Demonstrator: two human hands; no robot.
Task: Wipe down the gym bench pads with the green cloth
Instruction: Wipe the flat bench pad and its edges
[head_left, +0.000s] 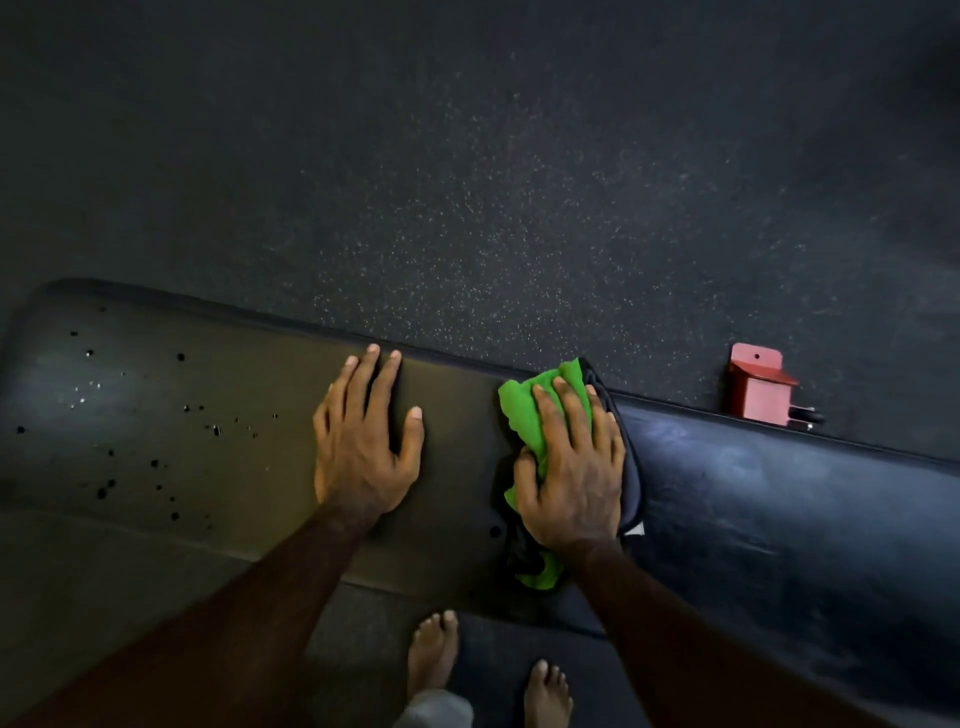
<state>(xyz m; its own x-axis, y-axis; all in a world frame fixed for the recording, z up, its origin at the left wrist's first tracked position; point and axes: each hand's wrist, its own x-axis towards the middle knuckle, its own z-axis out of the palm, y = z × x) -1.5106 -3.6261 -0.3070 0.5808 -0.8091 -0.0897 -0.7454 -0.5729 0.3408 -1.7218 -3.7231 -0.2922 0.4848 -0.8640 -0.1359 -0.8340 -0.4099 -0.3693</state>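
Right hand (571, 467) presses crumpled green cloth (540, 410) flat-fingered onto long black padded worktop (753, 483). Left hand (363, 447) braces open beside. Pad's long axis runs left-right; droplets (156, 462) lie leftward, beyond left hand.

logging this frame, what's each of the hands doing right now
Left hand: open, flat on the bench pad, holding nothing.
Right hand: fingers straight, pressing the green cloth onto the pad.
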